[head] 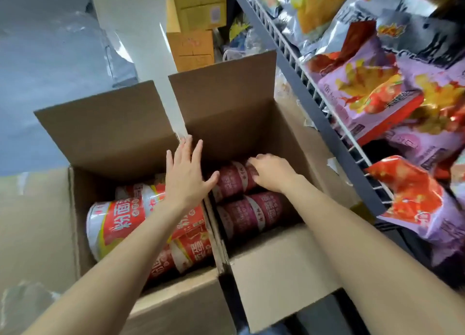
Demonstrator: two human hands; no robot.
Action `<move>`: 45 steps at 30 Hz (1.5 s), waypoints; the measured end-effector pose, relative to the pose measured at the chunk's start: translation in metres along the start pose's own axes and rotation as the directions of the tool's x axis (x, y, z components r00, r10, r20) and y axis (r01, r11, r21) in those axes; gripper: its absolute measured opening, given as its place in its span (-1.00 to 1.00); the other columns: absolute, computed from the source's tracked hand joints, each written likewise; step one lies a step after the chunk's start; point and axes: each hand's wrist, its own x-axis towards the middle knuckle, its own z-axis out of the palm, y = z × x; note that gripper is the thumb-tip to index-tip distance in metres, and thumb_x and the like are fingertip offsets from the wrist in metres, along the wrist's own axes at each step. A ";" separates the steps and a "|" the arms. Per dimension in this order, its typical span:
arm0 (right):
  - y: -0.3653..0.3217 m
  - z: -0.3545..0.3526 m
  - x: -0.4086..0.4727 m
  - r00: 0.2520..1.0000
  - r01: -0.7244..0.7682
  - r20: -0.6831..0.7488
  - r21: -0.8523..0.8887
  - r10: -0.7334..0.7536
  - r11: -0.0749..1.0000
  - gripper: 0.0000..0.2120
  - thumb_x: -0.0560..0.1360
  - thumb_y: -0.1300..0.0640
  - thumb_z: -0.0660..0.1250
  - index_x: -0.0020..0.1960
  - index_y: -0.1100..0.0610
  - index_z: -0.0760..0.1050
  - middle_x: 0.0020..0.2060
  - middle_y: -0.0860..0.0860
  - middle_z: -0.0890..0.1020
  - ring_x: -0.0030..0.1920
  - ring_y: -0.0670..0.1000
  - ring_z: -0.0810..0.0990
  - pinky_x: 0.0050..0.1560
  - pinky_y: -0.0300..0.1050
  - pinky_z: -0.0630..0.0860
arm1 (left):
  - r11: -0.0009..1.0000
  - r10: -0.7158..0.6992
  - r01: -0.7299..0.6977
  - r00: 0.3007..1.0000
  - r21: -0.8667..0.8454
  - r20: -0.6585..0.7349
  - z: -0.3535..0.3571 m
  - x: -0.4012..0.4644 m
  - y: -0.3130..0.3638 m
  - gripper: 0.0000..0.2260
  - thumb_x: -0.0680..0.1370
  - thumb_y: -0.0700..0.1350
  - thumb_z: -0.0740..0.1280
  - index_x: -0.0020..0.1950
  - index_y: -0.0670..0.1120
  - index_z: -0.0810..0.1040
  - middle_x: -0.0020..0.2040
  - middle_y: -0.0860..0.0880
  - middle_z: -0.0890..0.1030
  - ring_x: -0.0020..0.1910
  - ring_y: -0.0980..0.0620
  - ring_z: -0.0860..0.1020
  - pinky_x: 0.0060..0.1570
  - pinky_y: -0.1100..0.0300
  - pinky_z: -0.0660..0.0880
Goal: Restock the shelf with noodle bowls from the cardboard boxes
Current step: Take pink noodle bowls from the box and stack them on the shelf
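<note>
You have a dark metal shelf (312,93) with a white wire rail along its edge, running up the right side of your view. Purple and red snack bags (364,100) lie heaped on it, with silver bags (324,12) farther back. Left of the shelf, two open cardboard boxes (284,261) stand side by side. Beyond them, further from you, yellow cartons (191,45) are stacked.
</note>
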 end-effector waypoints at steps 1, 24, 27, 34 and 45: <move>0.007 0.014 0.013 0.997 -0.072 0.017 0.012 0.072 0.997 -0.62 0.57 0.14 0.18 0.38 0.11 0.35 0.25 0.12 0.48 0.27 0.18 0.44 0.13 0.05 0.43 | 1.000 0.019 -0.019 1.000 -0.002 -0.012 0.005 0.003 -0.002 -0.28 0.53 0.16 0.27 0.56 -0.10 0.06 0.57 -0.16 0.01 0.56 -0.08 -0.06 0.50 -0.05 -0.12; 0.066 0.167 0.171 0.985 0.123 0.128 -0.068 -0.113 0.990 0.28 0.14 -0.25 0.55 0.58 0.04 -0.17 0.54 0.11 0.04 0.53 0.16 0.01 0.52 0.04 -0.05 | 0.998 0.060 -0.058 0.993 0.020 -0.105 0.025 0.009 -0.009 -0.38 0.52 0.03 0.08 0.57 -0.09 0.07 0.57 -0.22 0.00 0.56 -0.13 -0.07 0.51 -0.12 -0.10; 0.067 0.165 0.168 0.990 0.135 0.059 -0.111 -0.129 0.985 0.11 0.25 -0.24 0.50 0.57 0.09 -0.02 0.48 0.14 0.22 0.47 0.18 0.21 0.45 0.06 0.08 | 0.998 0.059 -0.057 0.993 0.022 -0.106 0.025 0.009 -0.007 -0.39 0.52 0.03 0.08 0.57 -0.08 0.10 0.57 -0.22 0.00 0.56 -0.14 -0.06 0.50 -0.13 -0.09; 0.065 0.135 0.163 0.981 0.137 0.169 -0.248 -0.097 0.959 -0.03 0.35 -0.13 0.46 0.55 0.09 -0.02 0.48 0.13 0.17 0.49 0.15 0.13 0.49 0.12 0.05 | 0.998 0.064 -0.064 0.996 0.003 -0.061 0.022 0.009 -0.007 -0.39 0.50 0.03 0.06 0.56 -0.05 0.11 0.57 -0.22 -0.03 0.56 -0.14 -0.09 0.50 -0.09 -0.13; 0.084 0.180 0.185 0.973 0.222 0.084 -0.120 -0.213 0.968 0.27 0.15 -0.37 0.49 0.57 -0.05 -0.22 0.55 0.12 -0.01 0.53 0.21 -0.03 0.51 0.16 -0.13 | 0.997 0.081 -0.080 0.992 0.013 -0.095 0.029 0.011 -0.008 -0.40 0.49 -0.07 0.07 0.56 -0.03 0.12 0.57 -0.23 -0.03 0.56 -0.13 -0.10 0.51 -0.08 -0.13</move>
